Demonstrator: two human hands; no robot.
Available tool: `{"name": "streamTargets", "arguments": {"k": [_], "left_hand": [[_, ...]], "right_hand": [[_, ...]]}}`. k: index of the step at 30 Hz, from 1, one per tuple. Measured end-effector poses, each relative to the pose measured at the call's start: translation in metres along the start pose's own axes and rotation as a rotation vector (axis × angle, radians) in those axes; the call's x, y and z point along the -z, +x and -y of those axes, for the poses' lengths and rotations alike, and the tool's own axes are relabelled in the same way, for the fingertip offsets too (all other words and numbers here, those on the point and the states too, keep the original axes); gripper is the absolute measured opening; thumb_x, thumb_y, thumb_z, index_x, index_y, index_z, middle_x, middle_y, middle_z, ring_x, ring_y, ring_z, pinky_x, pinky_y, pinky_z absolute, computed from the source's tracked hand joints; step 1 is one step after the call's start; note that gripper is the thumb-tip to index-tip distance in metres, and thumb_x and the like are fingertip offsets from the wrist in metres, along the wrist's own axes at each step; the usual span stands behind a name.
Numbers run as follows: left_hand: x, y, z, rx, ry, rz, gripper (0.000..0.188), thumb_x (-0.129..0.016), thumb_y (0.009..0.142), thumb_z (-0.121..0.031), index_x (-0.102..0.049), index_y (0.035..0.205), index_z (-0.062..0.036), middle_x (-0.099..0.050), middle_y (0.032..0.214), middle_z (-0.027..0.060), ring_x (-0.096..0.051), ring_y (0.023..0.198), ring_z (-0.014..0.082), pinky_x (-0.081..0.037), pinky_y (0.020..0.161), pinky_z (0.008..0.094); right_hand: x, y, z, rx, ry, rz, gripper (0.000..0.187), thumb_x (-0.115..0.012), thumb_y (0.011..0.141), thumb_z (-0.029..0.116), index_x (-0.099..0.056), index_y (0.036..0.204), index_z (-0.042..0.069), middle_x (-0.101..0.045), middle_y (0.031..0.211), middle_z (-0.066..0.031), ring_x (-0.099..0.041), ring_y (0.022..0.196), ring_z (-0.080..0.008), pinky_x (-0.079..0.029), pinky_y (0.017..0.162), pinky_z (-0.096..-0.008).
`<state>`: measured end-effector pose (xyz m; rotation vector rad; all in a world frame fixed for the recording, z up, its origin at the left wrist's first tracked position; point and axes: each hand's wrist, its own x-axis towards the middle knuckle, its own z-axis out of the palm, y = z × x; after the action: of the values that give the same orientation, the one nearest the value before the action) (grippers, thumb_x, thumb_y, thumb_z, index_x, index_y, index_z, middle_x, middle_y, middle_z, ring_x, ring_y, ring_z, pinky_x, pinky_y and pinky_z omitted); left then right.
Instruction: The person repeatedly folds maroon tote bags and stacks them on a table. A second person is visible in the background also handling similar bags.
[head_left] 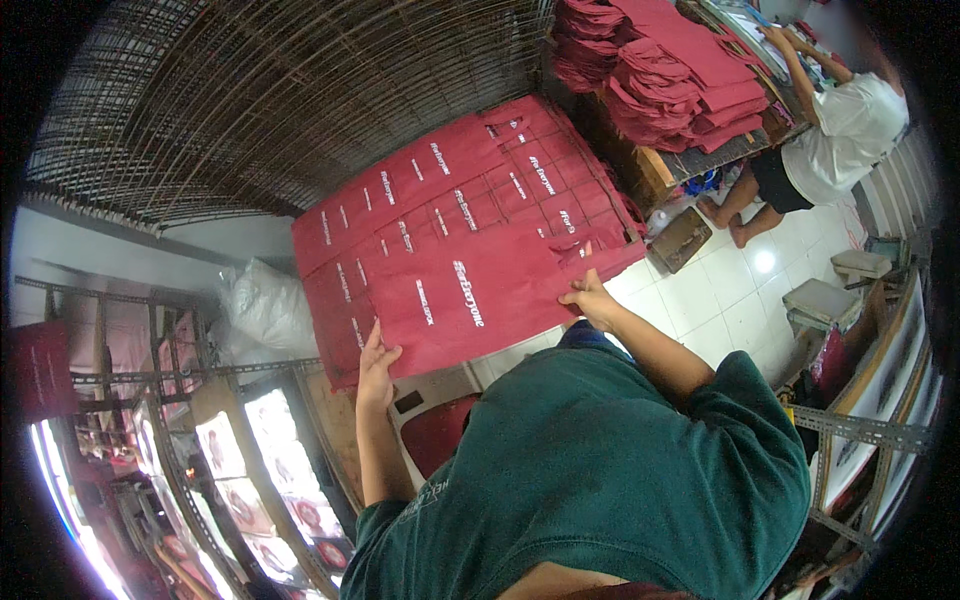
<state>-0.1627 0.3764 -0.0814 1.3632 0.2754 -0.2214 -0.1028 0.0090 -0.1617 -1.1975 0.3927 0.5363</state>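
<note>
A red fabric sheet (520, 310) with white printed lettering stretches between my hands over a low wire rack (603, 196). My left hand (374, 372) grips its near left corner, with the fingers along the edge and the thumb close by. At the near right corner, my right hand (596, 302) pinches the fabric between thumb and fingers. Beyond the held sheet, several similar printed red sheets (400, 175) lie side by side and overlap on the rack. What lies beneath the held sheet is hidden.
Many wire rack layers (270, 110) rise tilted at the upper left. Piles of red fabric (665, 85) cover a wooden table at the far right, where a person in a white shirt (845, 135) works. A white plastic sack (268, 305) and metal shelving (150, 378) stand left.
</note>
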Motion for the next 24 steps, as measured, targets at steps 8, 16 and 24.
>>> {"name": "streamTargets", "arguments": {"k": [8, 16, 24], "left_hand": [[-0.045, -0.011, -0.022, -0.068, -0.124, -0.069, 0.077, -0.05, 0.076, 0.011, -0.014, 0.141, -0.0086, -0.041, 0.132, 0.0151, -0.046, 0.115, 0.0219, -0.037, 0.098, 0.0333], [-0.078, 0.007, -0.033, -0.126, 0.004, -0.049, 0.078, -0.059, 0.071, 0.007, -0.021, 0.138, -0.0004, -0.026, 0.141, 0.0163, -0.029, 0.129, 0.0241, -0.029, 0.103, 0.0343], [-0.125, 0.082, -0.033, 0.172, 0.174, -0.043, 0.072, -0.057, 0.071, 0.007, -0.026, 0.136, -0.0003, -0.024, 0.143, 0.0147, -0.018, 0.134, 0.0246, -0.017, 0.107, 0.0324]], "right_hand": [[0.025, 0.013, 0.006, 0.127, 0.076, 0.216, 0.097, -0.05, 0.068, -0.014, 0.002, 0.142, 0.021, -0.032, 0.133, -0.0142, -0.047, 0.107, -0.0235, -0.044, 0.085, -0.0326], [0.068, 0.049, 0.005, -0.142, 0.069, 0.091, 0.049, -0.051, 0.064, -0.008, -0.047, 0.112, 0.004, -0.055, 0.098, -0.0066, -0.054, 0.089, -0.0153, -0.045, 0.077, -0.0253], [0.126, 0.074, 0.06, -0.433, 0.086, 0.045, 0.046, -0.055, 0.066, -0.001, -0.05, 0.111, 0.01, -0.056, 0.097, -0.0061, -0.058, 0.079, -0.02, -0.052, 0.06, -0.0347]]}}
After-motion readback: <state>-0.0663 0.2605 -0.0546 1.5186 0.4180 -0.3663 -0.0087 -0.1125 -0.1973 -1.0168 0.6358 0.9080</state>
